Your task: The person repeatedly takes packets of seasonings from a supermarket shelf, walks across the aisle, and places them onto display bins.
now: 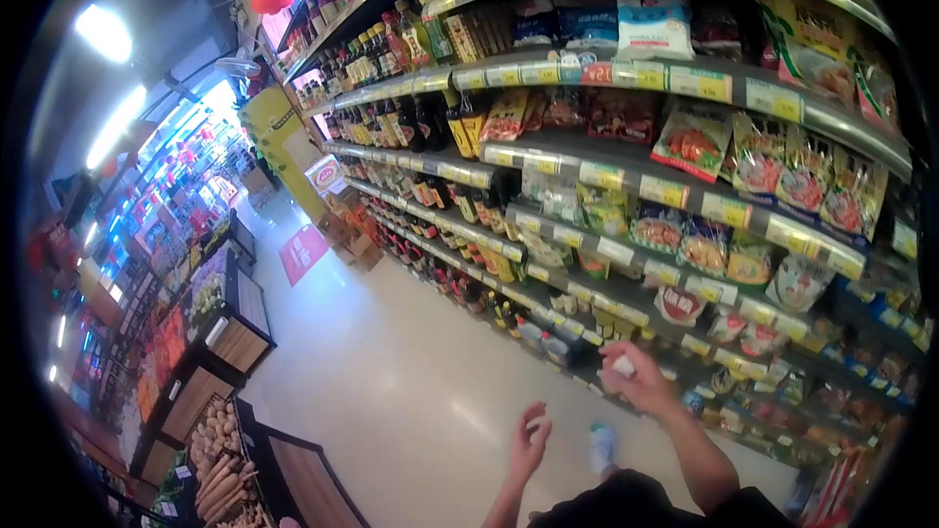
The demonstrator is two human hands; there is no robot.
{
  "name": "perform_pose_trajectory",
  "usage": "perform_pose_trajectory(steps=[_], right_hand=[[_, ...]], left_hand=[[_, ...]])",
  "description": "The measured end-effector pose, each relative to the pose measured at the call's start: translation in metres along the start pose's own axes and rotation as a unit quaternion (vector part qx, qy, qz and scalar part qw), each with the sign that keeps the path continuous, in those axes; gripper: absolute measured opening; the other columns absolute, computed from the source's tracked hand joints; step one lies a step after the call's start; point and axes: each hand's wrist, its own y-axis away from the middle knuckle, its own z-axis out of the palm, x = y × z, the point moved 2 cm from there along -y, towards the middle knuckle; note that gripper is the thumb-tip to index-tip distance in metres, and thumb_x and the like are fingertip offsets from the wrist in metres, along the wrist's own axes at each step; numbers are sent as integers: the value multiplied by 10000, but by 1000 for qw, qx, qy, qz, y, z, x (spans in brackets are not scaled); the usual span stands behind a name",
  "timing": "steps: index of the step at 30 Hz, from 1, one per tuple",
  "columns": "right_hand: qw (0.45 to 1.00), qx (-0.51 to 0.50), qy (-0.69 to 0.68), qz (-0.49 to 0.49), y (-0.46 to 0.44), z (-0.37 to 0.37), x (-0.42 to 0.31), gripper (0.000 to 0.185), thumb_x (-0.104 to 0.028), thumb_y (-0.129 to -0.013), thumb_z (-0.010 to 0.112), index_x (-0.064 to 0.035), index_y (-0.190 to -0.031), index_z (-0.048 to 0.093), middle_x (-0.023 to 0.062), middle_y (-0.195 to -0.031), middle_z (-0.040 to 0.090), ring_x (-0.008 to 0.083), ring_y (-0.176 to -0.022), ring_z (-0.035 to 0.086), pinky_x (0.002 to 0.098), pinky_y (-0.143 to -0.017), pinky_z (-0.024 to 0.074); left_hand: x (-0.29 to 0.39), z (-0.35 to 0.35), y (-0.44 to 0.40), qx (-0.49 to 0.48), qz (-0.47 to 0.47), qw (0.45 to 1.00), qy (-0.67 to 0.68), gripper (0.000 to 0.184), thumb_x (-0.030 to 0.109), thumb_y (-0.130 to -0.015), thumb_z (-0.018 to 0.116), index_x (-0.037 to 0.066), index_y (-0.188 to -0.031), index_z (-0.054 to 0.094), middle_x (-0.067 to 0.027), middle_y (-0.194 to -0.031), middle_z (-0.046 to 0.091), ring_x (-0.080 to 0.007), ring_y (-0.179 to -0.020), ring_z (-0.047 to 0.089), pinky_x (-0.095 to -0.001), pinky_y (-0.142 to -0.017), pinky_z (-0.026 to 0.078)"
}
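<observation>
Low in the middle of the view, my left hand (529, 442) hangs over the aisle floor with its fingers loosely bent and apart, and nothing shows in it. To its right, my right hand (643, 386) is raised in front of the lower shelves, its fingers curled round a small white thing (623, 366) whose kind I cannot make out. Behind that hand are the shelves' price-tag strips (622, 309) and packaged foods, among them a white pouch with red print (680, 304). Neither hand visibly touches the shelf.
Tall shelving (675, 196) with bottles, bags and pouches runs along the right. Produce stands (233, 332) line the left, with root vegetables (225, 479) nearest. Between them runs the pale floor (391, 362), with a pink floor mat (304, 254) and cardboard boxes (352, 235) farther off.
</observation>
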Motion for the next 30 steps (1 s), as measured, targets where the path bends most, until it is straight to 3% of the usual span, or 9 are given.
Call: perform_pose_trajectory(steps=[2, 5, 9, 11, 15, 17, 23, 27, 30], right_hand=[[997, 11, -14, -73, -58, -12, -26, 289, -119, -836, 603, -67, -1101, 500, -16, -864, 488, 68, -791, 474, 219, -685, 418], [992, 3, 64, -104, -156, -40, -74, 328, -197, -820, 632, -56, -1088, 508, -7, -837, 513, 82, -842, 489, 257, -755, 418], [997, 19, -13, -74, -279, -83, -101, 300, -207, -834, 594, -68, -1096, 544, 15, -938, 551, 92, -886, 505, 261, -739, 424], [996, 30, -81, -20, -317, -100, -124, 322, -193, -816, 589, -69, -1110, 546, -18, -864, 530, 64, -737, 447, 215, -599, 350], [992, 83, -68, 60, -385, -125, -120, 357, -247, -801, 611, -52, -1091, 539, 8, -867, 548, 90, -779, 490, 246, -659, 389], [950, 294, 71, -73, -416, -135, -101, 365, -278, -788, 623, -39, -1052, 543, 48, -921, 582, 172, -843, 534, 295, -706, 429], [867, 259, 374, -201, -478, -169, -52, 428, -390, -805, 592, -34, -1040, 562, 107, -1027, 598, 192, -940, 548, 322, -783, 440], [926, 252, 226, -167, -467, -146, -65, 363, -343, -821, 562, -49, -1034, 571, 128, -1039, 595, 203, -921, 567, 329, -782, 445], [831, 296, 420, -214, -485, -150, -52, 305, -302, -829, 550, -47, -993, 579, 137, -966, 602, 230, -846, 573, 351, -740, 449]], left_hand=[[6, -1, -82, -35, 11, 999, 19, 389, 127, -854, 574, 29, -1210, 449, -95, -1188, 518, -156, -1089, 483, -305, -876, 420], [85, 6, -214, -50, 163, 980, -108, 302, 173, -856, 586, 27, -1113, 524, -42, -949, 597, -108, -811, 565, -230, -670, 464], [176, 39, -349, -122, 321, 926, -154, 337, 240, -873, 576, 10, -1113, 525, -56, -989, 599, -118, -894, 540, -253, -753, 439], [196, 55, -396, -110, 279, 944, -141, 349, 269, -877, 567, 7, -1104, 523, -52, -959, 593, -125, -874, 542, -258, -729, 440], [215, 74, -459, -84, 322, 935, -126, 332, 231, -848, 581, -26, -1053, 535, -147, -949, 612, -223, -820, 598, -318, -729, 460], [215, 79, -487, -83, 323, 927, -169, 321, 218, -844, 577, -30, -1045, 537, -157, -925, 614, -243, -811, 599, -330, -729, 459], [211, 91, -547, -148, 320, 875, -332, 395, 181, -818, 565, -15, -1153, 496, -190, -1014, 597, -317, -945, 561, -343, -827, 422], [192, 101, -585, -142, 383, 872, -269, 433, 177, -759, 562, 4, -1151, 501, -244, -1101, 545, -378, -1042, 509, -392, -882, 408], [183, 104, -607, -175, 362, 872, -280, 374, 91, -797, 555, -10, -1149, 478, -192, -1094, 552, -303, -1008, 526, -339, -863, 416]])
